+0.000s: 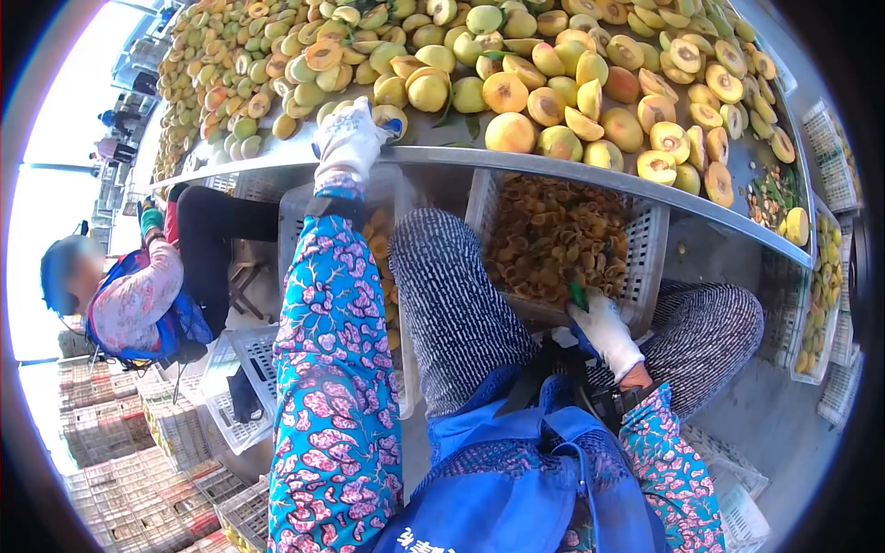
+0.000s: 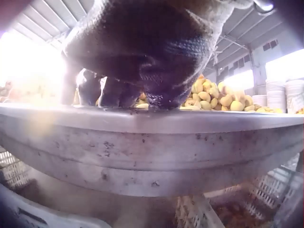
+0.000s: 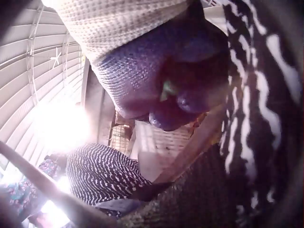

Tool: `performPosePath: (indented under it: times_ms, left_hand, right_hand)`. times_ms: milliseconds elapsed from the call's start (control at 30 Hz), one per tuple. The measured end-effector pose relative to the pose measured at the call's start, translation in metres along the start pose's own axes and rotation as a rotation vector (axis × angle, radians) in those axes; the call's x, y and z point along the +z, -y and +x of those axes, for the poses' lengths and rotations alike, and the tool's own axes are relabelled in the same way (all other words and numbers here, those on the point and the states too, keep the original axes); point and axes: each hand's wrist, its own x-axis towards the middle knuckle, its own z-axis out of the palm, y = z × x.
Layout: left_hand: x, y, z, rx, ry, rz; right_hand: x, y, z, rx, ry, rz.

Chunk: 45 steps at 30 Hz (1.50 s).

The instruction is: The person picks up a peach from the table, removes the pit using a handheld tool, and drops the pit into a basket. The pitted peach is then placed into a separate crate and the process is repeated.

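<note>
My gloved left hand (image 1: 352, 138) is at the metal table's near edge (image 2: 142, 123), its thumb against a yellow-orange fruit (image 1: 383, 114); in the left wrist view the bent fingers (image 2: 164, 97) reach down to the tabletop and the fruit in the hand is not visible. Low over my lap, my gloved right hand (image 1: 604, 334) has its fingers curled round a small green object (image 1: 578, 295), which also shows between the fingers in the right wrist view; the rest of it is hidden. Beside that hand stands a white crate (image 1: 647, 263) of brown-orange fruit pieces (image 1: 553, 235).
Whole and halved fruits (image 1: 429, 90) cover much of the table, with leafy scraps (image 1: 772, 195) at its right end. Another crate (image 1: 295, 207) stands below my left arm. A seated person (image 1: 138, 295) is at the left, near stacked crates (image 1: 120, 479). More crates (image 1: 816, 341) line the right.
</note>
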Motion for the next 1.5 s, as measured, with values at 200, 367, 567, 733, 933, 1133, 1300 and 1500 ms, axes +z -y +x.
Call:
performPosePath:
  times_ms: [200, 367, 567, 733, 933, 1133, 1300, 1500]
  left_hand:
    - [0.022, 0.014, -0.001, 0.008, -0.134, -0.294]
    - [-0.024, -0.007, -0.077, -0.115, -0.109, -1.668]
    - [-0.027, -0.075, -0.163, -0.367, 0.389, -2.824]
    - [-0.009, -0.109, -0.182, -0.42, 0.417, -2.778]
    - [0.002, -0.118, -0.191, -0.338, 0.523, -2.523]
    - [0.01, -0.123, -0.192, -0.364, 0.49, -2.48]
    - [0.032, -0.124, -0.19, -0.471, 0.393, -2.355]
    - [0.062, -0.119, -0.181, -0.25, 0.556, -1.877]
  right_hand:
    - [0.006, -0.011, -0.003, -0.064, -0.037, 0.086]
    - [-0.012, 0.006, -0.014, -0.088, -0.146, 0.117]
    - [-0.042, 0.078, -0.027, -0.417, -0.221, 0.133]
    - [-0.051, 0.127, -0.051, -0.521, -0.186, 0.105]
    - [-0.033, 0.117, -0.043, -0.585, -0.258, -0.132]
    - [-0.017, 0.108, -0.039, -0.562, -0.239, -0.143]
    - [0.009, 0.093, -0.034, -0.52, -0.181, -0.079]
    - [0.006, 0.073, -0.039, -0.437, 0.105, 0.258]
